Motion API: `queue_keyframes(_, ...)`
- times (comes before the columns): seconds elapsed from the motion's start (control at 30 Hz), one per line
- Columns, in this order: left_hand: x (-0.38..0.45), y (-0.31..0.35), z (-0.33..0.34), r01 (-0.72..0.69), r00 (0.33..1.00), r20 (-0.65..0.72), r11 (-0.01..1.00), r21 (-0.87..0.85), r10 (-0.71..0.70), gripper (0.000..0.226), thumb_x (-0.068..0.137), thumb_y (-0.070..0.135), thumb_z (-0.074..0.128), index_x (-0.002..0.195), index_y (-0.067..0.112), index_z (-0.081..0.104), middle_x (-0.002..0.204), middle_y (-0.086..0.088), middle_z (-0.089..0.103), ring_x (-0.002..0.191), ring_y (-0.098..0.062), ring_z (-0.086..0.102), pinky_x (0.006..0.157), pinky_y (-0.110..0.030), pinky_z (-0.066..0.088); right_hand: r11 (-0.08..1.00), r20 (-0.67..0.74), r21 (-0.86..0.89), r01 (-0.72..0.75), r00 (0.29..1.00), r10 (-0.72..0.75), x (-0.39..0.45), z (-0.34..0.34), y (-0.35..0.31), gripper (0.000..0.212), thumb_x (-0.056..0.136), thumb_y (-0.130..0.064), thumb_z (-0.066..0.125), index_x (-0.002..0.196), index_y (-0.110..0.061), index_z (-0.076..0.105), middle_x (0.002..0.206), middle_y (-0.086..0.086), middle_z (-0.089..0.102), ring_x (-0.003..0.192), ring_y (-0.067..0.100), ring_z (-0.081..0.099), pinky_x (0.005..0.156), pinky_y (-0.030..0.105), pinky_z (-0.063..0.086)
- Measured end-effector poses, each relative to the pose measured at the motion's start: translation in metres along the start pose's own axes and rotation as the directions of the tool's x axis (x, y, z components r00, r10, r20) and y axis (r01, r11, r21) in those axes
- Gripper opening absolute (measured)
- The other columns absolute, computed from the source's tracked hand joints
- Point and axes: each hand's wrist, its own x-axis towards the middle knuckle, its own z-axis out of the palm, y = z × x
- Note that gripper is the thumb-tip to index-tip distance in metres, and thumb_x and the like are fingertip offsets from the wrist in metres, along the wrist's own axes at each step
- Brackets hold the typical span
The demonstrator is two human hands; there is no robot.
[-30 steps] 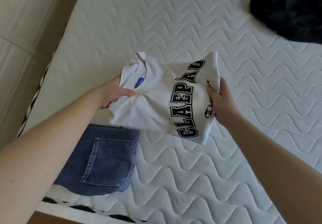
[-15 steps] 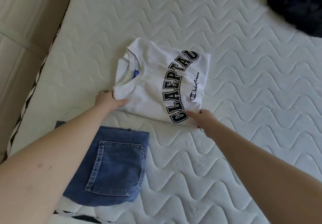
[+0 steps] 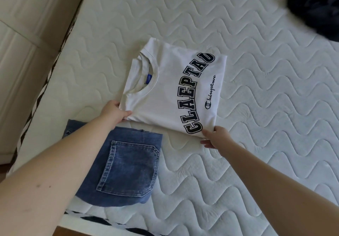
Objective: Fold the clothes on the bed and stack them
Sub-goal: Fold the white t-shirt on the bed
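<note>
Head view shows the folded white T-shirt (image 3: pixel 170 92) flat on the mattress (image 3: pixel 266 125) beside the folded jeans (image 3: pixel 126 169); left hand (image 3: pixel 114 111) pinches its near-left corner, right hand (image 3: pixel 215 137) its near-right corner; uneven lifting could spill the folds.

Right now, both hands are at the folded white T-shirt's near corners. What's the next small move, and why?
Probably lift the T-shirt onto the folded jeans. Left hand and right hand pinch its corners, it looks fully folded, and the jeans lie apart beside it, unstacked.
</note>
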Motion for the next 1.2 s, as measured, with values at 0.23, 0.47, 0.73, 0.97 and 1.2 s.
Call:
queue_keyframes(0.23,-0.013,-0.012,0.004,-0.047,0.998,-0.027,0.997,0.063,0.049,0.065,0.079,0.008,0.079,0.133,0.011,0.044,0.114,-0.011,0.064,0.078,-0.021,0.069,0.08,-0.039,0.058,0.991,-0.033,-0.127,0.051,0.998,-0.056,0.0,-0.002,0.008,0.026,0.095,-0.027,0.063,0.097,-0.001,0.061,0.083,0.012,0.073,0.069,0.027,0.073,0.067,0.039,0.061)
queue_keyframes(0.47,-0.04,-0.014,0.014,-0.121,0.939,-0.272,0.942,0.312,0.21,0.048,0.092,0.017,0.058,0.137,0.012,0.042,0.125,-0.017,0.052,0.106,-0.034,0.056,0.08,-0.036,0.047,0.959,-0.024,-0.283,0.003,1.0,-0.01,-0.012,-0.011,0.029,0.028,0.095,-0.036,0.061,0.096,-0.008,0.062,0.08,0.007,0.074,0.062,0.019,0.068,0.061,0.03,0.054)
queue_keyframes(0.73,-0.101,0.002,0.022,-0.346,0.903,-0.043,0.785,0.514,0.427,0.043,0.094,0.019,0.053,0.136,0.016,0.046,0.135,-0.013,0.047,0.115,-0.031,0.052,0.094,-0.045,0.047,0.664,-0.009,-0.708,0.239,0.938,-0.348,-0.058,-0.027,0.029,0.031,0.099,-0.039,0.046,0.122,-0.022,0.057,0.108,-0.002,0.07,0.095,0.019,0.065,0.08,0.036,0.055)
queue_keyframes(0.97,-0.221,0.042,0.023,-0.587,0.704,0.247,0.35,0.73,0.666,0.051,0.096,0.035,0.049,0.144,0.019,0.042,0.149,-0.003,0.041,0.136,-0.022,0.037,0.107,-0.042,0.037,0.31,0.128,-0.878,0.365,0.802,-0.583,-0.146,-0.057,0.006,0.054,0.101,-0.047,0.037,0.15,-0.023,0.033,0.153,-0.001,0.04,0.142,0.021,0.033,0.115,0.039,0.025)
queue_keyframes(1.2,-0.362,0.072,0.025,-0.557,0.616,0.311,0.121,0.822,0.723,0.062,0.096,0.056,0.028,0.153,0.033,0.023,0.162,-0.002,0.019,0.149,-0.024,0.013,0.118,-0.052,0.008,0.163,0.078,-0.954,0.253,0.73,-0.679,-0.269,-0.118,-0.001,0.064,0.099,-0.057,0.025,0.155,-0.027,0.019,0.163,0.0,0.018,0.151,0.022,0.01,0.122,0.04,0.002)
